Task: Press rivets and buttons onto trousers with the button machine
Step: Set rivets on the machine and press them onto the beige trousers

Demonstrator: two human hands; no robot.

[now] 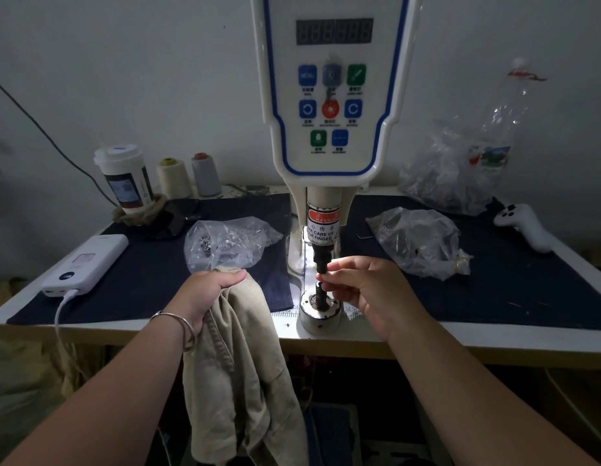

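Observation:
The white button machine (329,95) stands at the table's middle, its black upper punch (322,258) hanging over the lower die post (321,297). My left hand (208,290) grips a bunch of beige trousers (238,364) at the table's front edge; the cloth hangs down below the edge. My right hand (359,290) is at the dies, its thumb and forefinger pinching a small part right under the punch tip; the part itself is too small and dark to name.
Clear bags of metal parts lie left (225,243) and right (420,240) of the machine, with a bigger bag and plastic bottle (494,129) behind. A power bank (87,264), phone, paper cup (124,176), two thread cones and a white controller (524,223) sit around the dark mat.

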